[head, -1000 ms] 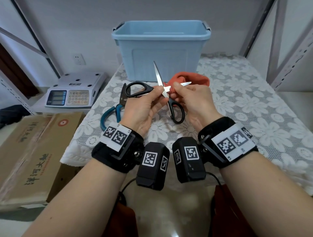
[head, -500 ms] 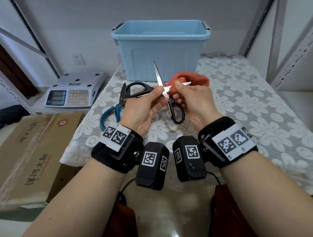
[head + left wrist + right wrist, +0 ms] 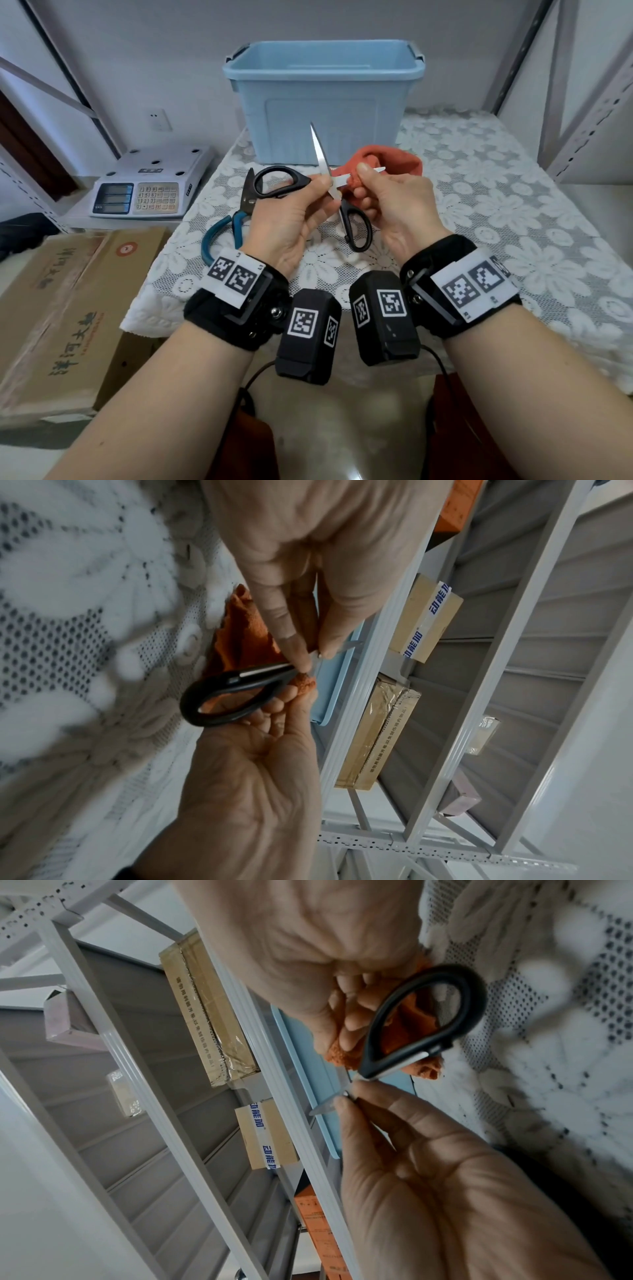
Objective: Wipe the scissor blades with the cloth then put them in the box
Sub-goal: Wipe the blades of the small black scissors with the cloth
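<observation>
Open scissors held above the lace-covered table as one blade is wiped, the box waiting just beyond.

The blue box [image 3: 323,102] stands open-topped at the far end of the table [image 3: 513,212], straight ahead of both hands and about equally near to each. In front of it the scissors [image 3: 337,192] are spread wide: one blade points up toward the box, the other lies crosswise to the right, into the orange cloth [image 3: 394,162]. The left hand [image 3: 291,219] pinches the scissors near the pivot, thumb and forefinger closed on them, one black loop jutting left. The right hand [image 3: 394,202] is curled round the cloth and nips the crosswise blade through it, with only the tip showing. A second, teal-handled pair of scissors [image 3: 227,228] lies on the table to the left.
</observation>
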